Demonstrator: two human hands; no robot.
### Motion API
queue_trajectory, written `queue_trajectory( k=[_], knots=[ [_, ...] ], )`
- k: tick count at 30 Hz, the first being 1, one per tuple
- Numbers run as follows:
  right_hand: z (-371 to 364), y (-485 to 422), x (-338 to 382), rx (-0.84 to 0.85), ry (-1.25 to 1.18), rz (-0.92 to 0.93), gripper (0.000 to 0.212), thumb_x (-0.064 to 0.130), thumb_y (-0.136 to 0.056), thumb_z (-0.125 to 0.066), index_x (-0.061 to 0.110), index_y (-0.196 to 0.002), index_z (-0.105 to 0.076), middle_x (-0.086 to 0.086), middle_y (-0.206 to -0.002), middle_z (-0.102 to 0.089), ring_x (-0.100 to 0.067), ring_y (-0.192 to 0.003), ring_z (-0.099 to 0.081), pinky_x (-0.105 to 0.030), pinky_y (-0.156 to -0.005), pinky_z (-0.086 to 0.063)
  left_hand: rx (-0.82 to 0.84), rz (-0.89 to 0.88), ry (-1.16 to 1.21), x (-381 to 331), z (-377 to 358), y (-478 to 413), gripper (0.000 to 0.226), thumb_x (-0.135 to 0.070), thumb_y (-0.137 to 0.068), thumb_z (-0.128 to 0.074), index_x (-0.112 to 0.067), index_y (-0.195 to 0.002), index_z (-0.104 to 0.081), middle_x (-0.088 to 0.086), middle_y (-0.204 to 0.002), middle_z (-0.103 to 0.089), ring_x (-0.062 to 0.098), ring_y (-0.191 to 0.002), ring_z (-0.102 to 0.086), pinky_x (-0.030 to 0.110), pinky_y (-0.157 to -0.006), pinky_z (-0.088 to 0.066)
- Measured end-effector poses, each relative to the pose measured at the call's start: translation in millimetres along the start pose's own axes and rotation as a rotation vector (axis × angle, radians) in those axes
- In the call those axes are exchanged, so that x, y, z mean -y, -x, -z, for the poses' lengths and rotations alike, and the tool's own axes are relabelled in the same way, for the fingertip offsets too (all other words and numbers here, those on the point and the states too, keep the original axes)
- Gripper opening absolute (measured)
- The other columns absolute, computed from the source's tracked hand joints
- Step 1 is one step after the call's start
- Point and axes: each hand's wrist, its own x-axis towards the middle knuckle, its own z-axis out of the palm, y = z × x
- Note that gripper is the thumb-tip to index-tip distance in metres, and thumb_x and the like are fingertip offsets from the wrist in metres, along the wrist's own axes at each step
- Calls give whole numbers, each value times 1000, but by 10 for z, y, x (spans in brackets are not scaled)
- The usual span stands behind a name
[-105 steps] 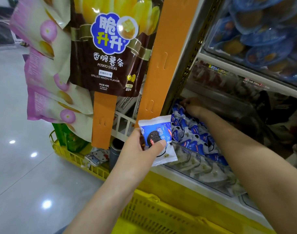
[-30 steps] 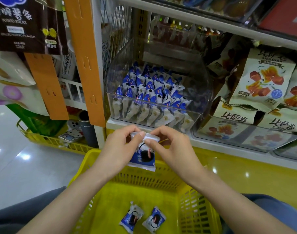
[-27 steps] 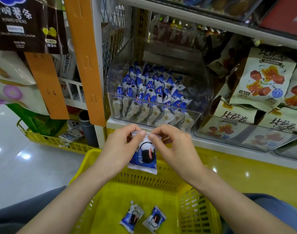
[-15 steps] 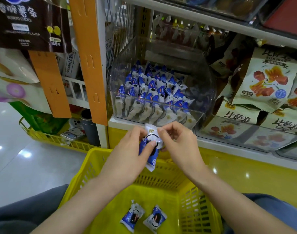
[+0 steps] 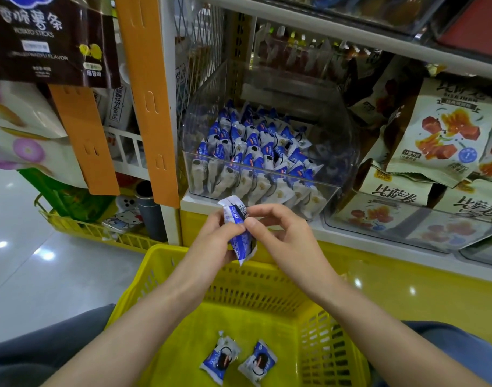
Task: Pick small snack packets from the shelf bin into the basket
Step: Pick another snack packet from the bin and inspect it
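Above the basket, left hand and right hand pinch barcoded packet.

- 2 hands: left hand, right hand
- 1 held packet between them
- 2 loose packets in the yellow basket
- 1 second basket on the floor
- 1 clear bin, packets inside way too many to count
- 2 orange strips

Bare forearms, dark grey-blue trousers.
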Motion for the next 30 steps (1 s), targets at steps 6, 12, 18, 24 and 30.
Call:
queue_trajectory(
  k=[6, 12, 18, 24, 30],
  knots=[
    [-3, 18, -31, -1, 216, 107, 20, 17, -85, -65, 23, -104, -68, 16, -93, -58, 4, -86, -59, -5, -68, -45, -15, -103, -189, 45, -17, -4, 11, -24, -92, -52, -34, -97, -54, -16, -97, -67, -6, -91, -63, 20, -82, -51],
    [23, 18, -34, -36, 311, 117, 19, 16, -85, -62, 22, -101, -70, 18, -86, -62, 5, -82, -59, -7, -65, -47, -14, -201, -388, 50, 2, 20, 14, -23, -91, -54, -34, -99, -50, -13, -100, -64, -6, -91, -62, 13, -77, -51],
    [28, -1, -25, -63, 384, 111, 15, 15, -86, -59, 22, -96, -70, 13, -82, -66, 2, -75, -59, -10, -64, -47, -74, -193, -537, 21, 17, -40, 16, -18, -92, -55, -28, -103, -49, -13, -93, -64, -5, -83, -61, 8, -68, -48],
    [-72, 39, -53, -28, 348, 93, 19, 18, -88, -59, 21, -107, -62, 12, -93, -64, 1, -85, -60, -19, -71, -52, -140, -87, -365, -2, 28, -18, 25, -20, -91, -55, -16, -116, -50, -2, -101, -66, 10, -90, -66, 31, -81, -54],
    [-161, 93, -88, 44, 437, 112, 24, 16, -92, -53, 19, -116, -56, 4, -107, -65, -8, -94, -61, -33, -80, -52, -202, -53, -345, 4, 42, -17, 32, -22, -90, -57, -9, -119, -49, 7, -109, -64, 16, -95, -65, 37, -84, -54]
  ],
)
